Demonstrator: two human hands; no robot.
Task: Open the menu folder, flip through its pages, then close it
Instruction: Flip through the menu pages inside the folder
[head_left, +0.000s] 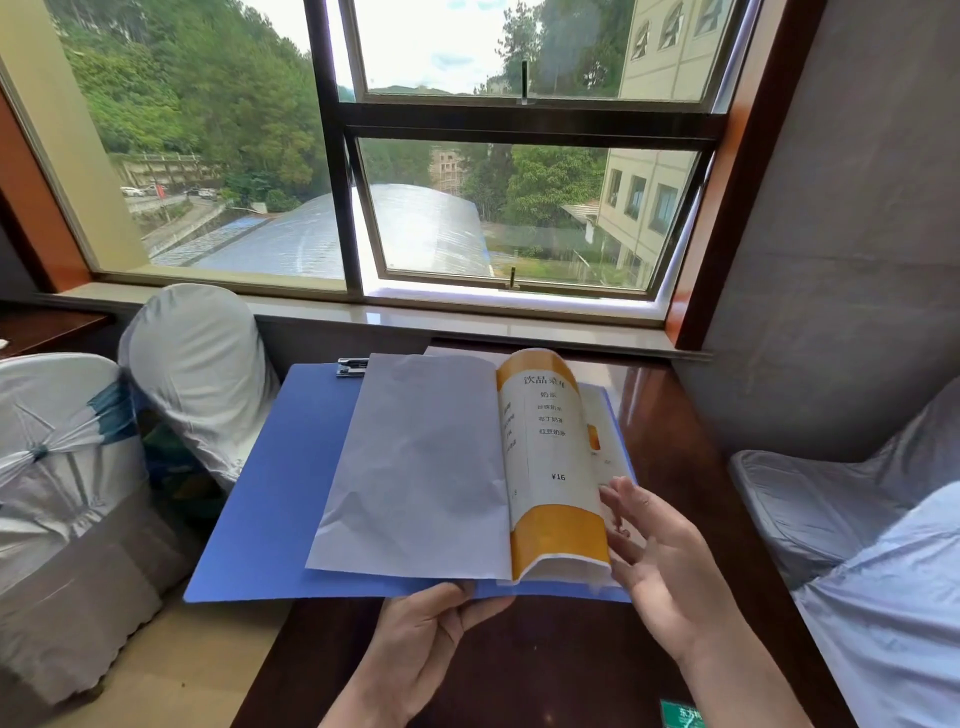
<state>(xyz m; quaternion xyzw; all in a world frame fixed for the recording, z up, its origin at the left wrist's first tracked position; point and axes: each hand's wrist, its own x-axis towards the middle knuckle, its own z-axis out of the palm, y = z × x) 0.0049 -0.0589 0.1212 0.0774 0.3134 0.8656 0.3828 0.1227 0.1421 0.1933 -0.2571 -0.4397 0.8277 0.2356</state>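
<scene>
The blue menu folder (270, 499) lies open on the dark wooden table (670, 426), its left cover hanging past the table edge. A blank white page (415, 467) lies flat on the left side. An orange-and-white menu page (556, 467) with printed text stands curled upward in mid-turn. My right hand (660, 561) touches that page's right edge with spread fingers, partly behind it. My left hand (431, 639) grips the folder's near edge at the spine, thumb under the white page's bottom edge.
Two white-covered chairs (197, 374) stand at the left, one with a teal sash (111, 410). Grey-covered seating (852, 519) is at the right. A large window (498, 208) and sill lie beyond the table. A green label (680, 714) sits near the front.
</scene>
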